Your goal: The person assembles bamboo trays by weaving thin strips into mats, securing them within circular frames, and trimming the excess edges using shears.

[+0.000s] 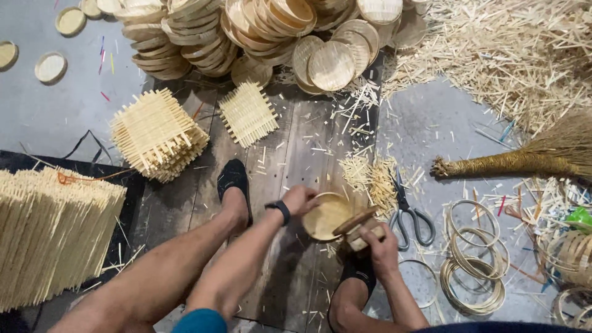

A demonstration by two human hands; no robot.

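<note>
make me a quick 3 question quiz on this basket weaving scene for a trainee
1. True or false: the left hand rests on the rim of the round woven tray.
2. Which tool lies on the floor just right of the right hand? A) hammer B) scissors C) pliers
3. Fill in: the stack of square woven mats sits on the person's ____ side.

Key
1. True; the right hand presses a wooden block against the tray's other edge.
2. B; the thin rings lie farther right, the broom above them.
3. Left.
</note>
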